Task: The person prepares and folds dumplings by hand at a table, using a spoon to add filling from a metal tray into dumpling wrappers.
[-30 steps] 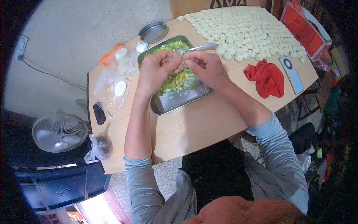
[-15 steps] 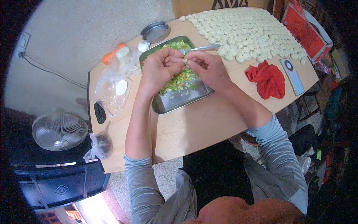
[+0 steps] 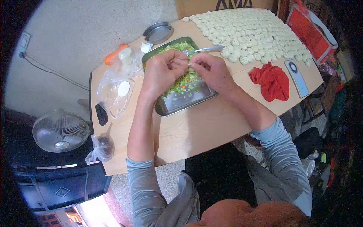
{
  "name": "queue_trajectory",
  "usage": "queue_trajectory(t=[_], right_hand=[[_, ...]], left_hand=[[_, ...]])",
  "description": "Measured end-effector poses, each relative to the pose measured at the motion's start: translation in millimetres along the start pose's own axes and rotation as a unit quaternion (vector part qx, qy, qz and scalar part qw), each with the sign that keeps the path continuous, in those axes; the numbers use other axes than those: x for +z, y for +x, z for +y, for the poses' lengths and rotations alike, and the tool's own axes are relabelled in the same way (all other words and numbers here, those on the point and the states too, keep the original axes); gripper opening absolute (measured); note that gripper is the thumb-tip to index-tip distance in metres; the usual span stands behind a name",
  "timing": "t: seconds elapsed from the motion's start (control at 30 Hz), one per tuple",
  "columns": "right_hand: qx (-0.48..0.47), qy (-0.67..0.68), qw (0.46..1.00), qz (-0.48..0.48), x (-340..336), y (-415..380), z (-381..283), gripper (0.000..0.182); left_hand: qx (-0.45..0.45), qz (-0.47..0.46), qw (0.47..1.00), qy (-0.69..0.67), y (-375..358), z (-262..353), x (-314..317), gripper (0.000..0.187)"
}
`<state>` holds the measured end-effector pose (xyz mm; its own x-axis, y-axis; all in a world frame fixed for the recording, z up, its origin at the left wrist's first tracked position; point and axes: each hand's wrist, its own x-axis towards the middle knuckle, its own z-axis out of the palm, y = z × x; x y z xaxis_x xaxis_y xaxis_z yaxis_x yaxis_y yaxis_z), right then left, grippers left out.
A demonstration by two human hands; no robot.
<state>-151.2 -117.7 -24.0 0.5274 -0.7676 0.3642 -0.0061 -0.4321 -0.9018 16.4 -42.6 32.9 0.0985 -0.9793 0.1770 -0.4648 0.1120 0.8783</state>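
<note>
Over the metal tray point(image 3: 191, 101), my left hand point(image 3: 162, 73) and my right hand point(image 3: 214, 72) meet fingertip to fingertip. Both pinch a small pale dumpling point(image 3: 190, 65), which the fingers mostly cover. Chopped green and orange vegetables point(image 3: 185, 86) lie in the tray beneath, with bare metal at its near end. A spoon point(image 3: 210, 49) rests in the tray, its handle reaching over the right rim behind my right hand. Rows of small pleated dumplings point(image 3: 253, 36) cover the table's far right.
A red cloth point(image 3: 274, 81) and a phone point(image 3: 297, 77) lie to the right. On the left are plastic bags point(image 3: 109, 94), a carrot point(image 3: 115, 55), a black cloth-like item point(image 3: 101, 114) and a tied bag point(image 3: 102, 147). Round metal pans point(image 3: 159, 33) stand behind the tray. A fan point(image 3: 60, 132) is beyond the left edge.
My fingers have shifted slightly around the dumpling, with the right fingers more curled and the fingertips slightly lower. The other things have stayed in place.
</note>
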Motion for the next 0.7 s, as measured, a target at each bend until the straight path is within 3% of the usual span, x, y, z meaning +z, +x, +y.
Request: queue_trajectory(t=[0.17,0.37,0.7], right_hand=[[-0.022,0.026,0.999,0.005,3,2,9,0.01],[0.021,0.052,0.998,-0.035,-1,2,4,0.008],[-0.006,0.04,0.999,-0.032,-3,1,5,0.007]], left_hand=[[0.033,0.03,0.997,0.056,-5,8,4,0.02],[0.045,0.058,0.982,0.174,-8,14,11,0.02],[0.054,0.073,0.988,0.128,-5,8,13,0.024]])
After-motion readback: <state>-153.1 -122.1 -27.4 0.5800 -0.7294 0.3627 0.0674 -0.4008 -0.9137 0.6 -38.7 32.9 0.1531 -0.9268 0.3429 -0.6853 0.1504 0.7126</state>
